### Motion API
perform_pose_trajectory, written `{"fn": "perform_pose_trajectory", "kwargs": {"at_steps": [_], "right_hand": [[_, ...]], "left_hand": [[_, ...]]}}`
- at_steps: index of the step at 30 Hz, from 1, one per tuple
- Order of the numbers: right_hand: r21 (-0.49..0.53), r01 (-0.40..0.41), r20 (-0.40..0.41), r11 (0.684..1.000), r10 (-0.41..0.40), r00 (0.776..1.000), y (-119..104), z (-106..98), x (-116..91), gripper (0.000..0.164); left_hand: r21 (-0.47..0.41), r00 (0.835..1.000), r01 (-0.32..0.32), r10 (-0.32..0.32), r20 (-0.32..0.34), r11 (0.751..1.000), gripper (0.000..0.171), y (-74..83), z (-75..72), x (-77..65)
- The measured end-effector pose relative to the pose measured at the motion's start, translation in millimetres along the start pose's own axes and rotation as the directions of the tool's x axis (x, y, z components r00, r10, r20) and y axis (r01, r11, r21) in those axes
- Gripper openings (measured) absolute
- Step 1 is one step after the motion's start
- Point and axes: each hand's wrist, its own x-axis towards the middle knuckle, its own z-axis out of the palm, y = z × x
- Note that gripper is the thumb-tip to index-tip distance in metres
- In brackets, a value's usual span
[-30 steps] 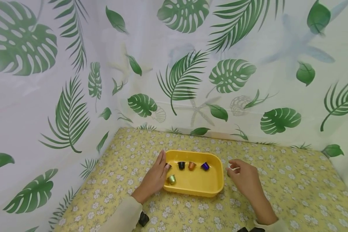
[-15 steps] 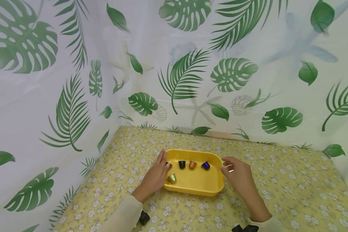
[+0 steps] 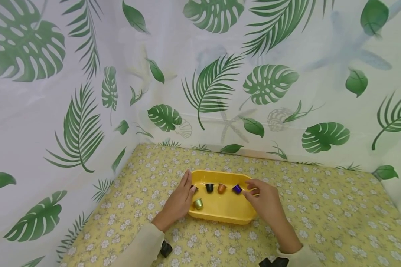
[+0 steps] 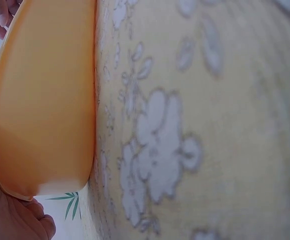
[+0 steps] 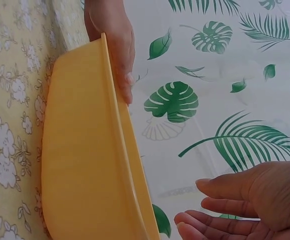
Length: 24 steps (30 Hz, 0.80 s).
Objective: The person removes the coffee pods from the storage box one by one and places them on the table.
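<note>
A yellow plastic tray (image 3: 225, 207) stands on the cloth with several coffee capsules inside. My left hand (image 3: 178, 202) grips its left end, the thumb over the rim and the fingers along the outside. By that thumb sits a dark capsule (image 3: 194, 188), mostly hidden. Along the far side lie a black capsule (image 3: 209, 188), a copper capsule (image 3: 221, 188) and a purple capsule (image 3: 237, 189). A light green capsule (image 3: 198, 203) is near the left front corner. My right hand (image 3: 265, 198) hovers over the right rim, thumb and fingers apart, fingertips close to the purple capsule, holding nothing.
A yellow flowered cloth (image 3: 337, 215) covers the surface around the tray. White sheets with a green leaf print (image 3: 210, 89) rise behind it and at the left. Dark bands (image 3: 166, 249) sit at both wrists.
My right hand has moved left, from beside the tray to over its right end, close to the purple capsule. The left hand and the capsules have stayed in place.
</note>
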Motion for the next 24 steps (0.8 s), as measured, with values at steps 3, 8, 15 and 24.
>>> {"fn": "perform_pose_trajectory", "kwargs": {"at_steps": [3, 8, 15, 24], "right_hand": [[0.002, -0.010, 0.009, 1.000, 0.010, 1.000, -1, 3, 0, 0.032], [0.001, -0.023, 0.028, 1.000, 0.023, 0.999, -5, 8, 2, 0.031], [-0.028, 0.014, 0.046, 1.000, -0.012, 0.999, -7, 16, 5, 0.031], [-0.057, 0.066, 0.060, 0.996, -0.063, 0.996, -7, 30, 11, 0.031]], "left_hand": [[-0.004, 1.000, 0.005, -0.005, 0.004, 1.000, 0.061, 0.3, -0.2, 0.1], [-0.008, 1.000, 0.011, -0.011, 0.006, 1.000, 0.061, 1.3, -0.1, 0.7], [-0.004, 1.000, 0.026, -0.026, 0.011, 1.000, 0.061, 1.0, 0.2, -0.2], [0.003, 1.000, 0.025, -0.025, 0.007, 1.000, 0.060, -1.1, 2.9, 0.2]]}}
